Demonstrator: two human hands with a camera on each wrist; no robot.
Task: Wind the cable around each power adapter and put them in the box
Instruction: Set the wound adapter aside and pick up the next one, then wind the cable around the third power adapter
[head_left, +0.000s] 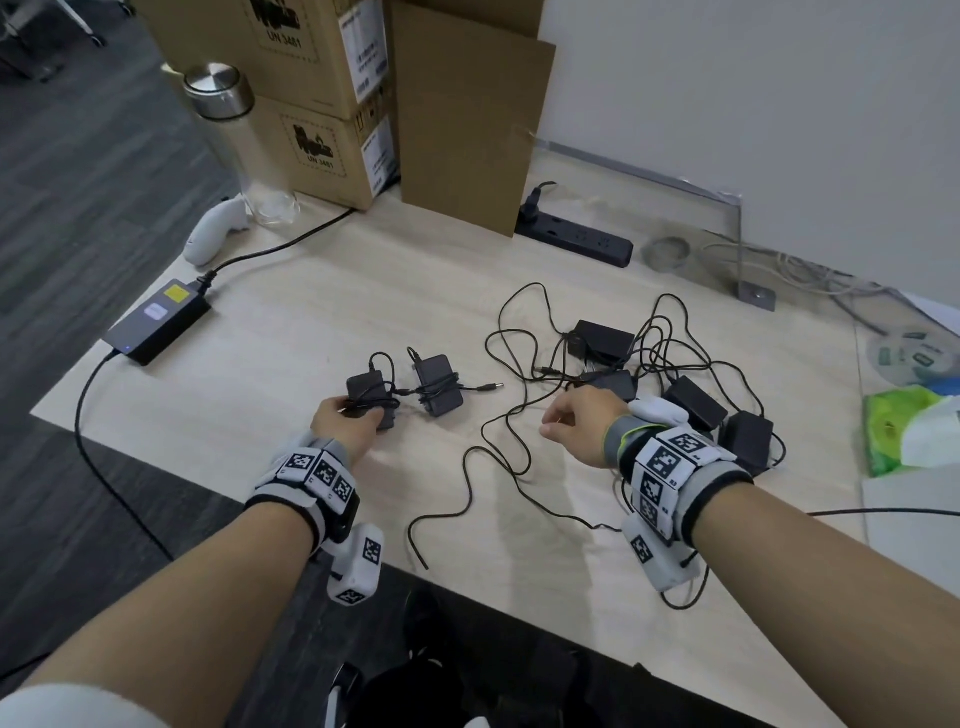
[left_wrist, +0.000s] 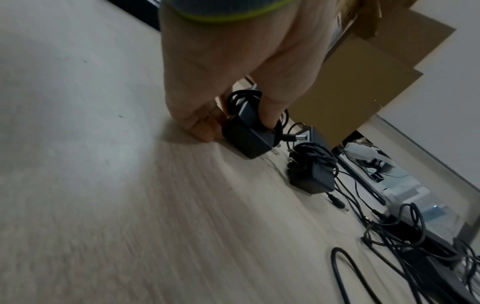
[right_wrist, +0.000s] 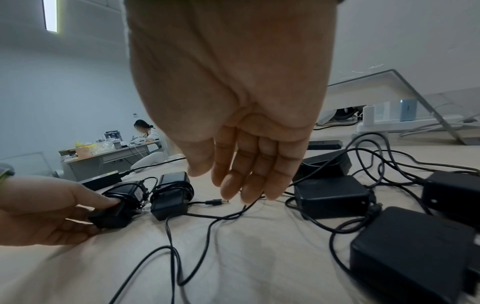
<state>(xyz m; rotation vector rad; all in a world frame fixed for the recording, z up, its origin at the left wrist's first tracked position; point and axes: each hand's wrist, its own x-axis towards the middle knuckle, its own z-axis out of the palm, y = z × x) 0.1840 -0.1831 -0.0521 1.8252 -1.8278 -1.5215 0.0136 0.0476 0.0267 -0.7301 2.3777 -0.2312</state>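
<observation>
A pale wooden desk (head_left: 311, 322) stood against a white wall, with cardboard boxes (head_left: 332, 93) at its back. The left hand (head_left: 345, 423) held a wound adapter (head_left: 370, 396) on the desk in a closed grip, just beside a second wound adapter (head_left: 440, 385). The right hand (head_left: 582, 421) hovered with fingers (right_wrist: 259, 174) relaxed and empty over the tangled cables (head_left: 524, 415), near the unwound adapters (head_left: 696, 402) to its right.

an office: desks (right_wrist: 109, 156), stacked cartons (head_left: 311, 104), power strip (head_left: 576, 236)
</observation>
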